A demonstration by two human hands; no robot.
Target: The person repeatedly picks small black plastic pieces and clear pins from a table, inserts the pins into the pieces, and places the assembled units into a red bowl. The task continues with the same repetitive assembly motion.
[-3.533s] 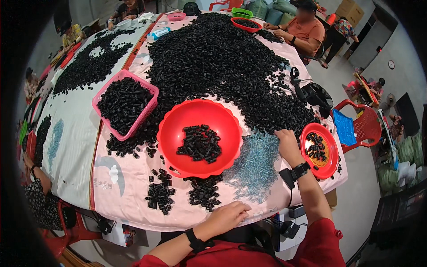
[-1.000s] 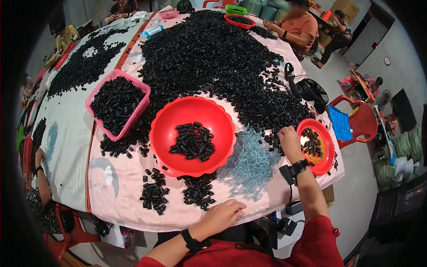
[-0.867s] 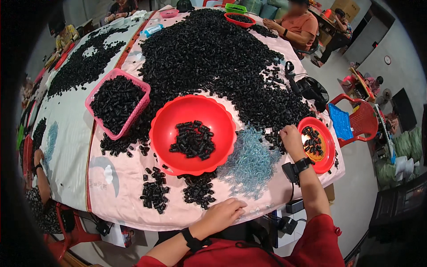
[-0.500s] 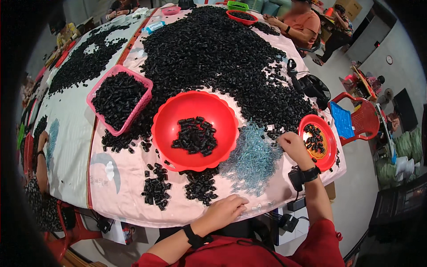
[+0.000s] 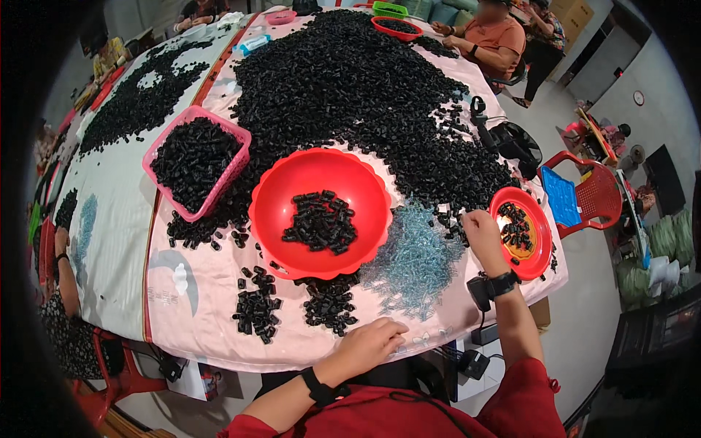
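Note:
My left hand point(image 5: 370, 343) rests at the near edge of the table, its fingers bent together; whatever may be in them is hidden. Farther right, my right hand point(image 5: 483, 232) is closed with its fingertips down, between a heap of small black plastic parts point(image 5: 350, 80) and a red plate point(image 5: 541, 233) holding several of the same parts. Small clear bluish pieces point(image 5: 416, 263) lie in a pile left of it. A scalloped red bowl point(image 5: 321, 171) with black parts inside sits in front of me.
A pink basket point(image 5: 237, 139) full of black parts stands left of the bowl. Two small groups of black parts point(image 5: 255, 306) lie nearer me. A black fan-like device point(image 5: 511, 142) stands by the right edge, beside a red chair point(image 5: 602, 193). Other people sit around the tables.
My right hand has shifted slightly right, its wrist a little left. My left hand stays put. At the far right, a person in a patterned shirt has moved left.

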